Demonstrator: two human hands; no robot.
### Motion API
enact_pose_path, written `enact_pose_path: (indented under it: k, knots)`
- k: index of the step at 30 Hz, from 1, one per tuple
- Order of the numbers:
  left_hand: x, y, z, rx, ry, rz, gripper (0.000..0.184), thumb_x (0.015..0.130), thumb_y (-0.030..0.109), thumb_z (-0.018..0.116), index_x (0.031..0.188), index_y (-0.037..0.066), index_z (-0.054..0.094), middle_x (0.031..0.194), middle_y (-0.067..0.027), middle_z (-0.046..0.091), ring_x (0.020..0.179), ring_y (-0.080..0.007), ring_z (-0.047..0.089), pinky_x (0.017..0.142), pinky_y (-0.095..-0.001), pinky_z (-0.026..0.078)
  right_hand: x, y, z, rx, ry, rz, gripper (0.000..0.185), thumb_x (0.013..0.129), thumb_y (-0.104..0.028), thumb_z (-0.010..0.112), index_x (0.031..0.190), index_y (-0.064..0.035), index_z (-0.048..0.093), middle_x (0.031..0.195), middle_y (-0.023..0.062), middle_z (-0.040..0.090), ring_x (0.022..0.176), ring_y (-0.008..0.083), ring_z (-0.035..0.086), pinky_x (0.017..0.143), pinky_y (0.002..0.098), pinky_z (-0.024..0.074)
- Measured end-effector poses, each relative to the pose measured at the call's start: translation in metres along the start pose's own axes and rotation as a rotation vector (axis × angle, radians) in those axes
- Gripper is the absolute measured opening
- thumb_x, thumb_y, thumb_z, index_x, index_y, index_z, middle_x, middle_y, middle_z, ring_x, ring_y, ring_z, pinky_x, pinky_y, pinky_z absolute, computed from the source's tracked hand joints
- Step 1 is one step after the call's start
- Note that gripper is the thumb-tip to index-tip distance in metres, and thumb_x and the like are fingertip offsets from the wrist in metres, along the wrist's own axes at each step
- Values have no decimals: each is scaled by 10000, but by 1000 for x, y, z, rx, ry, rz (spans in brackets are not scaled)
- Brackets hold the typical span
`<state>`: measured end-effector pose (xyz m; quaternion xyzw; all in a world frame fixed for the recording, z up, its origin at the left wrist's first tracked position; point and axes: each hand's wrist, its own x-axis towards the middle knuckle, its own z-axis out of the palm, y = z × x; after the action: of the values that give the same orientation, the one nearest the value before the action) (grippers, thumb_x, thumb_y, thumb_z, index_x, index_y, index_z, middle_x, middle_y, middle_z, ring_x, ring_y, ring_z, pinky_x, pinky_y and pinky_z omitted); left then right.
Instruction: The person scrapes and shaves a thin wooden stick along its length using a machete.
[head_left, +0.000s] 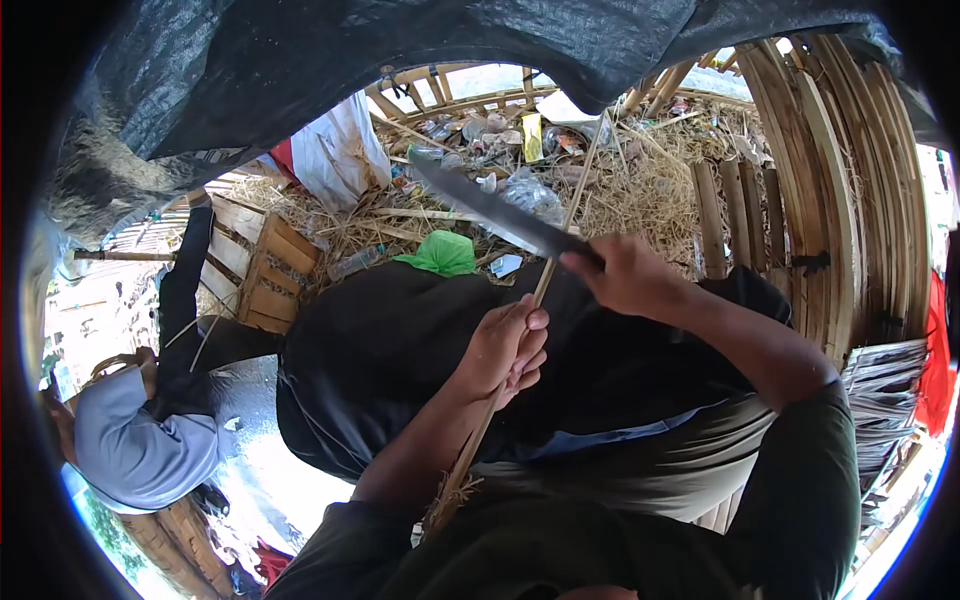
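My left hand (505, 350) is closed around a thin bamboo stick (484, 425), which runs from near my chest up and away to the right. Rough fibres stick out from its lower end. In my right hand (630, 275) is a machete (490, 208), gripped by its dark handle. Its long grey blade points up and left and crosses the stick above my left hand. Whether the blade touches the stick, I cannot tell. Below both hands lie my legs in dark trousers (370, 350).
Straw and litter cover the ground ahead, with a green plastic bag (442, 253) near my knees. Bamboo slats (820, 170) stand at right. A dark tarp (300, 60) hangs overhead. Another person in a light blue shirt (140, 440) sits at left, by a slatted wooden crate (280, 270).
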<state>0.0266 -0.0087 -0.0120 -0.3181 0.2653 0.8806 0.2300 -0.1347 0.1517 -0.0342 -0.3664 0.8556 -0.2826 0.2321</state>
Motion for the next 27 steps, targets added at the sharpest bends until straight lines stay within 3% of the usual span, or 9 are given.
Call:
enact_pose_path:
  k: [4,5,9,12,13,17,20,27]
  knots:
    - [-5,-2,-1,-44,-12,-13,342,1067,407,405,814,186,471,459,82,318,328,-29,253,308,-182,203,21,24,-13,-15,-57,26,467,967,-394,625,773,30,642,604,230,600,556,370,655,515,447,482]
    - [-5,-3,0,-68,-25,-5,340,1066,405,407,812,188,472,458,83,317,326,-29,251,307,-181,201,29,32,-19,-33,-50,162,468,965,-411,625,783,20,647,604,222,598,550,364,651,514,442,480]
    - [-5,0,6,-114,-30,-15,337,1068,397,400,806,194,465,452,84,312,314,-32,241,290,-180,192,12,13,-9,-52,65,181,452,967,-392,630,762,11,634,589,214,589,542,358,647,506,458,464]
    - [-6,-7,-2,-148,-35,-41,345,1073,397,380,802,198,457,448,80,314,311,-38,242,288,-184,195,7,6,-2,-25,33,-88,462,977,-389,618,749,13,626,579,205,586,522,347,632,497,456,450]
    - [-7,-7,-4,-156,-47,-49,353,1075,403,370,802,197,456,448,77,318,315,-41,243,295,-188,200,12,10,-6,41,-36,-19,458,979,-384,616,754,14,624,570,201,577,496,340,602,489,451,440]
    - [-8,-2,0,-202,-102,-57,362,1080,402,352,797,200,453,442,78,319,306,-45,243,294,-193,201,31,28,-32,22,35,306,440,970,-365,631,750,15,608,568,207,562,493,339,580,487,462,422]
    - [-13,-3,4,-251,-120,-85,364,1080,404,350,793,202,447,440,79,319,295,-47,247,286,-194,192,15,29,-5,-26,208,114,460,971,-362,625,719,20,581,566,207,555,503,341,584,495,467,419]
    - [-15,-6,-2,-230,-153,-96,378,1071,437,361,786,201,435,443,82,314,305,-44,249,300,-195,193,19,11,-19,77,0,329,436,966,-362,632,750,15,597,570,204,552,512,319,603,512,454,438]
